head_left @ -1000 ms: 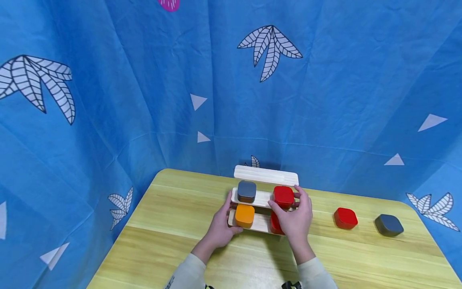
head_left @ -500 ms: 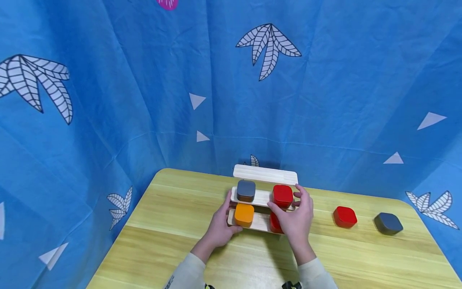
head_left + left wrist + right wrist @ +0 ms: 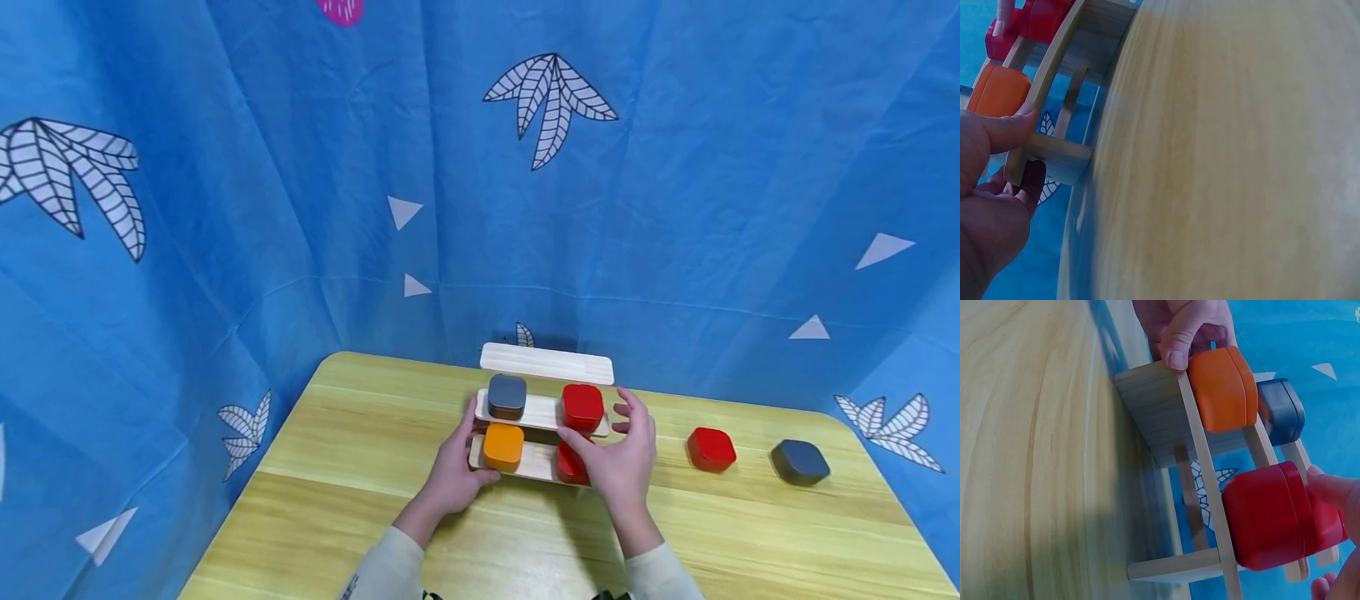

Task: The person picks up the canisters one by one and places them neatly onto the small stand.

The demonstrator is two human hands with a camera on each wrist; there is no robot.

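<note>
A tiered wooden rack [image 3: 546, 363] stands at the table's back edge. On its middle step sit a dark grey rounded box [image 3: 507, 396] at left and a red box [image 3: 582, 405] at right. The lower step carries an orange box [image 3: 503, 447] and a second red box [image 3: 572, 463], partly hidden by my right hand [image 3: 628, 462]. My left hand [image 3: 453, 477] grips the rack's left end, its thumb on the front slat beside the orange box [image 3: 1002, 90]. The right hand's fingers are spread off the upper red box's right side; its thumb is close by, contact unclear.
Farther right on the wooden table [image 3: 720, 533] lie a loose red box [image 3: 711, 450] and a dark grey box [image 3: 799, 462]. A blue patterned curtain [image 3: 675, 208] hangs right behind the table and along its left side.
My right hand's fingers have moved away from the upper red box, opening a gap on its right side. The left hand keeps its grip on the rack. The head view has shifted slightly.
</note>
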